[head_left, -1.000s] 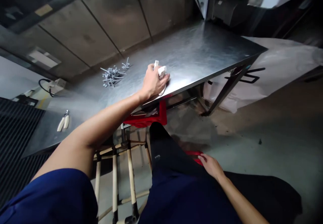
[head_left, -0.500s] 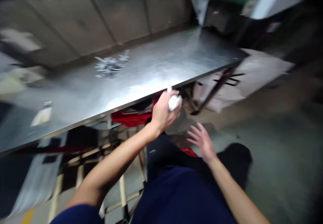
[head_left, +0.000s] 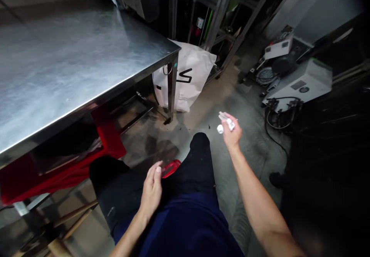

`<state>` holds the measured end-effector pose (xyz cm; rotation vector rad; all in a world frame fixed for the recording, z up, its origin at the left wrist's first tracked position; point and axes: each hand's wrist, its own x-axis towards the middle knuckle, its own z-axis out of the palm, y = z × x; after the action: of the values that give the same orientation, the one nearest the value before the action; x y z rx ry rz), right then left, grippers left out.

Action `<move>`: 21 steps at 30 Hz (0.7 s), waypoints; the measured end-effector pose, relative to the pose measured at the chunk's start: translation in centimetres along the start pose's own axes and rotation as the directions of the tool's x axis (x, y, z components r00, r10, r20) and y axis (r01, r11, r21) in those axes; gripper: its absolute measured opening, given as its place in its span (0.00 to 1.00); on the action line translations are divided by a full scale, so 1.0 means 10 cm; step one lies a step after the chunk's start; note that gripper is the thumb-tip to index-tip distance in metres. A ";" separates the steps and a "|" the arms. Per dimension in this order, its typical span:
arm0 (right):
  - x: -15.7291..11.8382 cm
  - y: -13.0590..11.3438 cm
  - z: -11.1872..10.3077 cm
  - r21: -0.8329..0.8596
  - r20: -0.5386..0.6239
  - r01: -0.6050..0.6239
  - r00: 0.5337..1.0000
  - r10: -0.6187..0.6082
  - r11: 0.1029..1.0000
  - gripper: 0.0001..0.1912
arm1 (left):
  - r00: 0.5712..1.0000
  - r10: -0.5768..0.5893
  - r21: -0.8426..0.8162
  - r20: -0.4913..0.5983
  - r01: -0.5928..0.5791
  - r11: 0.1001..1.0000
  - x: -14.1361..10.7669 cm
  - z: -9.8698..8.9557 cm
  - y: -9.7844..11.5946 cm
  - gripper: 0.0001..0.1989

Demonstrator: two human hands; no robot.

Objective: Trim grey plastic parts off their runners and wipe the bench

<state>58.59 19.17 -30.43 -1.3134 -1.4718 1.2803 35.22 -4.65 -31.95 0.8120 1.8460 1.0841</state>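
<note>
My right hand is held out over the floor on the right, its fingers closed around a few small white pieces. One piece is rounded and sticks out on the left; another is narrow and points up. Their exact kind is not clear. My left hand hangs above my lap with fingers stretched out, holding nothing I can see. Just beyond its fingertips, a red curved object shows between my legs.
A metal-topped table spans the left, with a red tray or crate beneath it. Against its far leg stands a white sack with black print. Grey machine units with cables sit on the floor at right. Wooden bars lie lower left.
The view has swung right, away from the metal pieces on the table. White pieces were in my left hand; now my right hand holds them and the left is free.
</note>
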 end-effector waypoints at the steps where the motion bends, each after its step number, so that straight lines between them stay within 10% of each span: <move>1: 0.05 0.07 -0.02 -0.054 0.022 -0.007 1.000 0.008 0.999 0.24 | 0.999 -0.046 -0.006 -0.002 0.046 0.999 0.03 -0.03 -0.04 0.32; 8: -1.19 0.62 0.64 -0.264 0.523 0.204 0.851 -0.037 0.943 0.15 | 0.983 -0.182 0.012 -0.036 0.183 0.983 0.09 -0.21 -0.43 0.34; 11: -1.03 0.72 0.51 -0.285 0.647 0.351 0.757 -0.091 0.892 0.17 | 0.976 -0.216 0.056 -0.031 0.218 0.974 0.07 -0.21 -0.53 0.33; 16: 0.11 0.93 0.13 -0.451 0.305 0.179 0.952 -0.038 0.874 0.19 | 0.988 -0.153 0.117 0.016 0.150 0.982 0.00 -0.23 -0.43 0.24; 21: -0.56 0.93 0.33 -0.478 0.278 0.162 0.960 -0.026 0.863 0.22 | 0.974 -0.153 0.124 -0.168 0.175 0.977 -0.09 -0.41 -0.36 0.25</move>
<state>58.32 12.75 -39.76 -1.4012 -2.1362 1.0746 31.58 -8.39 -33.74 0.6526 2.1011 0.9462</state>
